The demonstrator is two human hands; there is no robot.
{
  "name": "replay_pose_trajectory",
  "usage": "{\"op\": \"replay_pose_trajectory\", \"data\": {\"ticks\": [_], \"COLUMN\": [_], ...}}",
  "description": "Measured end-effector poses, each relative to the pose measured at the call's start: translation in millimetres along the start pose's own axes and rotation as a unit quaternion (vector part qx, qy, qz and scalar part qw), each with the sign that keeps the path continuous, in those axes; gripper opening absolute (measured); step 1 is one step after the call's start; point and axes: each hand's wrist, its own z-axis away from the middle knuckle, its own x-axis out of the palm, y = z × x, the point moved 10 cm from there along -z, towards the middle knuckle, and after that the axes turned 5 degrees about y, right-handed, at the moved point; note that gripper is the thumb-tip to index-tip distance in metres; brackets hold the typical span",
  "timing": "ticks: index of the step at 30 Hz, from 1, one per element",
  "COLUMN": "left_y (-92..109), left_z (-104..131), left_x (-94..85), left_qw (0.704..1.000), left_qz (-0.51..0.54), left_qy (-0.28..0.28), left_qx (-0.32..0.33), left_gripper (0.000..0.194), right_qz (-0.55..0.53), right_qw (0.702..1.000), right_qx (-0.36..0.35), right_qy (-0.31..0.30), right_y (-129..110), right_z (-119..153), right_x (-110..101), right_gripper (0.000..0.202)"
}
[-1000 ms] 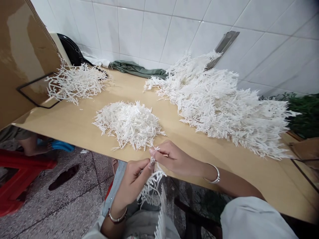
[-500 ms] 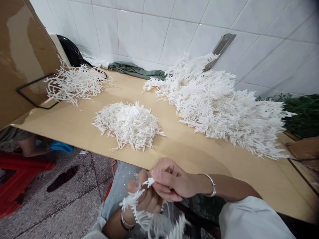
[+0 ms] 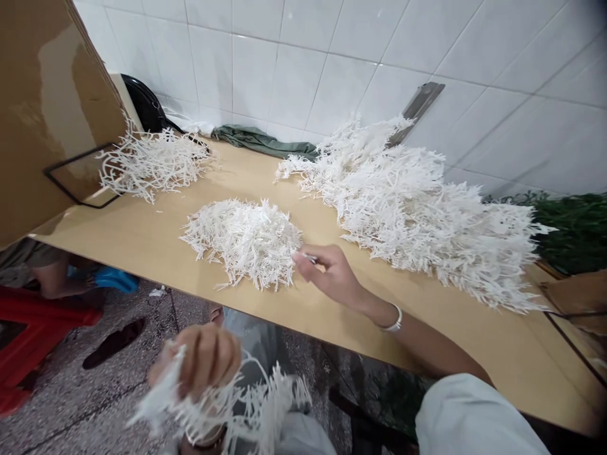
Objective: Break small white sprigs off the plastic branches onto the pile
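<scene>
Off the near edge of the surface (image 3: 123, 227), the left hand (image 3: 203, 360), blurred, is closed around a white artificial sprig (image 3: 279, 392) whose fringed strands spread below and to the right. Well apart from it, the right hand (image 3: 329, 272) is at the right side of a mound of short white tips (image 3: 241, 243), thumb and fingers drawn close; whether they pinch a small piece I cannot tell. Farther right on the surface lies a much larger heap of white fronds (image 3: 436, 221). Toward the back left is a loose tangle of thin white stems (image 3: 156, 161), beside a cardboard box (image 3: 42, 126). A dark green cloth (image 3: 260, 142) lies along the tiled wall (image 3: 303, 63), and green foliage (image 3: 576, 227) is at far right.
</scene>
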Motion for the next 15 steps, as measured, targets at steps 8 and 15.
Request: {"op": "replay_pose_trajectory", "data": {"ticks": [8,15], "left_y": [-51,-60], "left_z": [0,-6], "left_x": [-4.7,-22.4], "left_qw": [0.968,0.950], "left_qz": [-0.016,-0.097], "left_qy": [0.215,0.263], "left_qx": [-0.126,-0.135], "left_gripper": [0.041,0.046], "right_qz": [0.120,0.145], "right_qw": [0.991,0.983], "right_qx": [0.054,0.103], "right_qy": [0.018,0.041], "right_y": [65,86], "right_z": [-20,-21], "right_x": [-4,-18], "right_gripper": [0.053,0.052]}}
